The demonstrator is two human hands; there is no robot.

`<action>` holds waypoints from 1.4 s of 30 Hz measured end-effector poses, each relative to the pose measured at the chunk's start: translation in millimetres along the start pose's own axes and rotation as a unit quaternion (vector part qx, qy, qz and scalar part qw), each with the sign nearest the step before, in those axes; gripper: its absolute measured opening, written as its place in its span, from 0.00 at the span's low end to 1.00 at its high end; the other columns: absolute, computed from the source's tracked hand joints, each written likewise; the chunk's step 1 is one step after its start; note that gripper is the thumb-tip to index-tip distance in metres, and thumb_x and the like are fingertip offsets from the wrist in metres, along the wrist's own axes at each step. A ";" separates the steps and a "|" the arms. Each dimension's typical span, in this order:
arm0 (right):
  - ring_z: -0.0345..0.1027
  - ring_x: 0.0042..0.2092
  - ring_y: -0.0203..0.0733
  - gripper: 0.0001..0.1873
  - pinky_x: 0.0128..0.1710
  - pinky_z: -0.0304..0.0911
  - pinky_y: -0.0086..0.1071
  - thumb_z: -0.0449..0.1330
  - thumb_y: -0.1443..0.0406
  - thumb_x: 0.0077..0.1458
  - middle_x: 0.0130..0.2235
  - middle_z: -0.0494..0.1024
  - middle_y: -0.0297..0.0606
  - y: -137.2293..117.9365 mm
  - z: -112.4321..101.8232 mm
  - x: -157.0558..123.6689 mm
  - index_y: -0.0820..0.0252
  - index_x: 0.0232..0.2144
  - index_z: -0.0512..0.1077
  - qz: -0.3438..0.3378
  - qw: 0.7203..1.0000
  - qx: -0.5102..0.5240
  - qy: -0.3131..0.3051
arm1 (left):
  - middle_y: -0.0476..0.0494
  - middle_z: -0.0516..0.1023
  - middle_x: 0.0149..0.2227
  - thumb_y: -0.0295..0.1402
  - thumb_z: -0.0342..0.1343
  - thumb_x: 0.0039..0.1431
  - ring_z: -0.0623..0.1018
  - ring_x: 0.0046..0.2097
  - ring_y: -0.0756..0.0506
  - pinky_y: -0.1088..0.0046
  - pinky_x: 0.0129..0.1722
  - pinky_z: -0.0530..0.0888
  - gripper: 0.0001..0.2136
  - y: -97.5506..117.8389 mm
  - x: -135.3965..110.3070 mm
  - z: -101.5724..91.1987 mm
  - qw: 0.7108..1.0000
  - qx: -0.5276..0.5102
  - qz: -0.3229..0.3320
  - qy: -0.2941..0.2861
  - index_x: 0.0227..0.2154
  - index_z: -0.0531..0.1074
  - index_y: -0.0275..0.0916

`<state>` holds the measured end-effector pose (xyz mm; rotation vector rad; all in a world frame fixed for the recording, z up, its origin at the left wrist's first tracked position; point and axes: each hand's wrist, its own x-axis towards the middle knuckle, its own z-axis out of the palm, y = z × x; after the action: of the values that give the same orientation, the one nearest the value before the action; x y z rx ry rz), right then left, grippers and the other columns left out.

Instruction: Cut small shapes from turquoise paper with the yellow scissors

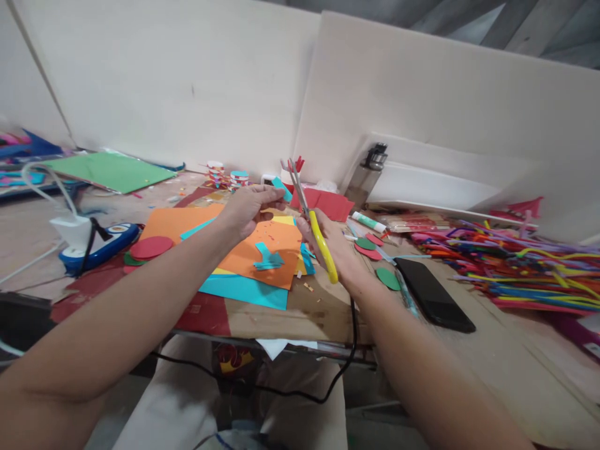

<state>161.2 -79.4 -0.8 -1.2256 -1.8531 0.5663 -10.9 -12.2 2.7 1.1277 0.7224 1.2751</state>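
Note:
Pinched in the fingers of my left hand [255, 205] is a small strip of blue paper [282, 189]. My right hand [330, 240] grips yellow-handled scissors [321, 244], their blades pointing up and a little apart just right of the strip. Below my hands lie stacked sheets of orange paper [281, 240] and blue paper [248, 292], with some yellow showing between. A small heap of cut blue strips [268, 259] rests on the orange sheet. Tiny red and orange scraps are scattered around it.
Red paper circles [150, 247] lie beside a blue power strip [100, 247] at left. To the right are a glue stick [369, 222], a black phone [434, 294] and many coloured pipe cleaners [529, 262]. A bottle [368, 175] stands behind; a black cable [300, 394] hangs in front.

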 end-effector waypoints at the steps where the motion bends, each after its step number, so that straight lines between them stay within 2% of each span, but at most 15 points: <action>1: 0.60 0.31 0.36 0.19 0.32 0.59 0.31 0.54 0.48 0.56 0.29 0.67 0.33 -1.0 -0.5 -0.8 0.57 0.30 0.62 0.003 1.000 0.002 -0.005 | 0.45 0.78 0.27 0.35 0.68 0.40 0.77 0.29 0.51 0.80 0.21 0.62 0.12 0.4 -0.1 -0.2 1.000 0.000 0.001 0.001 0.25 0.74 0.35; 6: 0.58 0.26 0.34 0.21 0.25 0.57 0.28 0.55 0.46 0.55 0.24 0.64 0.30 -6.0 -0.3 -2.5 0.57 0.30 0.63 0.014 0.999 0.026 -0.019 | 0.45 0.78 0.26 0.31 0.66 0.43 0.78 0.28 0.51 0.80 0.21 0.61 0.09 2.7 -0.5 0.7 1.000 -0.016 0.005 0.025 0.25 0.72 0.35; 14: 0.56 0.21 0.31 0.22 0.19 0.52 0.26 0.54 0.45 0.55 0.23 0.63 0.29 -9.4 2.3 -5.4 0.57 0.29 0.62 0.040 0.998 0.031 -0.040 | 0.46 0.78 0.27 0.31 0.63 0.46 0.75 0.25 0.55 0.81 0.20 0.60 0.07 1.4 0.1 1.9 0.998 -0.048 0.018 0.033 0.25 0.71 0.34; 27: 0.56 0.22 0.32 0.23 0.19 0.50 0.27 0.52 0.44 0.57 0.22 0.63 0.30 1.0 5.8 -2.4 0.57 0.27 0.60 0.011 0.999 -0.006 -0.037 | 0.47 0.77 0.27 0.29 0.62 0.46 0.72 0.24 0.56 0.83 0.19 0.60 0.05 -3.1 -0.2 5.2 0.996 -0.072 0.018 0.055 0.26 0.74 0.34; 33: 0.54 0.22 0.32 0.25 0.21 0.49 0.27 0.52 0.43 0.56 0.21 0.62 0.29 2.8 6.5 -0.8 0.57 0.25 0.60 0.007 0.999 -0.030 -0.029 | 0.48 0.77 0.27 0.31 0.65 0.43 0.73 0.24 0.56 0.81 0.19 0.62 0.08 -4.6 1.2 3.8 0.997 -0.056 0.023 0.055 0.26 0.73 0.36; 42: 0.54 0.23 0.33 0.24 0.22 0.49 0.28 0.53 0.43 0.56 0.21 0.63 0.30 4.7 6.7 -0.1 0.58 0.26 0.62 0.012 0.999 -0.030 -0.029 | 0.47 0.78 0.27 0.29 0.61 0.48 0.73 0.24 0.56 0.83 0.19 0.61 0.03 -4.4 2.2 2.9 0.997 -0.053 0.015 0.055 0.26 0.74 0.35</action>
<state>158.2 -77.1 -8.1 -1.2858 -1.9180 0.5681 -6.2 -10.4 -0.1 0.9910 0.7139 1.3934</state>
